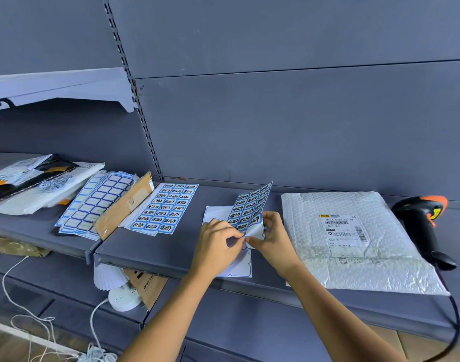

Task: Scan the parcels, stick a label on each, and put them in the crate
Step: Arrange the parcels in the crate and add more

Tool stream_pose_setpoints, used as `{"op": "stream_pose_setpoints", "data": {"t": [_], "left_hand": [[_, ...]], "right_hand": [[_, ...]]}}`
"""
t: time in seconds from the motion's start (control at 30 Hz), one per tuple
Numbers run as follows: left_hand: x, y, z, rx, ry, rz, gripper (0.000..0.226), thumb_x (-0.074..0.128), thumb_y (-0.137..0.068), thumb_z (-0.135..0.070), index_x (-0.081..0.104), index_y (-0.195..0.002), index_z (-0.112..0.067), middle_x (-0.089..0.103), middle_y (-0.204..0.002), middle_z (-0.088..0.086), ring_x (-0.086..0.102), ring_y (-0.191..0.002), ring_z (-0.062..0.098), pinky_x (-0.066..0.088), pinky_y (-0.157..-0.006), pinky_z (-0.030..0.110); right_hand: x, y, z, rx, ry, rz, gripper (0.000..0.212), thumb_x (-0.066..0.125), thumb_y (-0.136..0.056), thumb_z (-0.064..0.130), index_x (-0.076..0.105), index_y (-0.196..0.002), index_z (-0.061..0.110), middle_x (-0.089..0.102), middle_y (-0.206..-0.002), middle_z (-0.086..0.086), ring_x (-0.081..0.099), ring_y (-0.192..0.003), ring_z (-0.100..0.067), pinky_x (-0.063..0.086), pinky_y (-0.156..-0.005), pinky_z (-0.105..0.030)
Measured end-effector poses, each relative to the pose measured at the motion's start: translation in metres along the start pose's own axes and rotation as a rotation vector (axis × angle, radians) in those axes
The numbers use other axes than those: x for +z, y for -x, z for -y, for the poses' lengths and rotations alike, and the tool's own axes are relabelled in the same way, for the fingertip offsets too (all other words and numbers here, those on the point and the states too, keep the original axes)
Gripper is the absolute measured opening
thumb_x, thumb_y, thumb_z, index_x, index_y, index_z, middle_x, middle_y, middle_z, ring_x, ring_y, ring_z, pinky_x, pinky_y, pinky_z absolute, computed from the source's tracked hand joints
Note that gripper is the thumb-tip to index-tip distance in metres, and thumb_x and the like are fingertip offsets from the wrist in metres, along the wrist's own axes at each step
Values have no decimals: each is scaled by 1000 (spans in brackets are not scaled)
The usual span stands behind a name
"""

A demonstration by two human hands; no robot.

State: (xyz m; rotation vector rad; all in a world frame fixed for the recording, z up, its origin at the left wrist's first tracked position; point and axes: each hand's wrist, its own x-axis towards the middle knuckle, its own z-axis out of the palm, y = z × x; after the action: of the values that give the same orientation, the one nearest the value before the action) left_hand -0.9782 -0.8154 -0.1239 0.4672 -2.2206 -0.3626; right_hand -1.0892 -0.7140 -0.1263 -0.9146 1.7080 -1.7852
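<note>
Pinched between left hand (217, 242) and right hand (273, 237), the label sheet (251, 205) bends at its near corner, where a hasty peel could tear or crease a label.

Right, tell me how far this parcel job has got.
Done: nothing for certain; the scanner lies beside the bubble mailer, which carries no blue label. In hand: the left hand and right hand pinch the sticker sheet, peeling a label. Left: label that mailer, crate it, then the parcel pile; no crate shows.
</note>
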Motion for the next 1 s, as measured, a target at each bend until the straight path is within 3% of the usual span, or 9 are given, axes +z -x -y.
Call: {"op": "stream_pose_setpoints", "data": {"t": [0.13,0.27,0.43,0.57,0.67,0.8,1.0], "left_hand": [[-3,-4,-2,-37,16,53,22,58,-71,-36,74,-69,-21,64,-66,-10,54,-69,12,39,-68,26],[-5,-5,-6,-140,116,106,6,69,-71,-20,74,-70,-18,66,-69,-8,59,-71,16,48,-65,32],[-7,-5,-11,-398,321,149,17,70,-75,-7,69,-64,-20,65,-70,-5,57,-64,5,46,-64,21],[-3,-1,-11,-505,417,125,14,68,-77,-9,70,-67,-19,68,-68,-7,59,-65,7,47,-65,24],[-3,-1,-11,-541,477,103,15,65,-80,-6,70,-70,-16,67,-67,-10,59,-64,5,47,-65,21],[-6,-1,-10,-550,519,70,15,65,-84,-10,65,-69,-14,62,-60,-12,54,-57,4,44,-61,23],[-5,0,-8,-575,493,36,14,63,-86,-12,61,-73,-13,61,-62,-15,56,-58,4,51,-65,35]], "right_hand": [[0,-1,-1,11,-27,-7,53,69,-73,-12,43,-102,25,59,-119,-11,58,-113,-30,46,-100,-48],[-1,-1,0,15,-15,-13,54,71,-72,-10,44,-102,25,58,-119,-10,58,-112,-30,46,-100,-47],[-1,-1,0,35,7,-5,53,74,-73,-7,43,-103,25,59,-118,-4,58,-112,-25,48,-98,-43],[-3,2,7,25,61,-20,67,70,-75,-9,34,-122,23,56,-113,1,56,-101,-12,48,-78,-13],[-4,4,9,-4,91,0,87,66,-74,-11,29,-134,39,59,-114,-2,58,-104,-12,51,-84,-22],[-2,4,11,-16,271,0,66,64,-76,-3,45,-121,42,51,-129,5,48,-118,-10,39,-97,-21],[-2,4,12,22,299,-13,61,64,-75,-1,48,-121,37,52,-125,3,50,-118,-13,43,-101,-31]]}}
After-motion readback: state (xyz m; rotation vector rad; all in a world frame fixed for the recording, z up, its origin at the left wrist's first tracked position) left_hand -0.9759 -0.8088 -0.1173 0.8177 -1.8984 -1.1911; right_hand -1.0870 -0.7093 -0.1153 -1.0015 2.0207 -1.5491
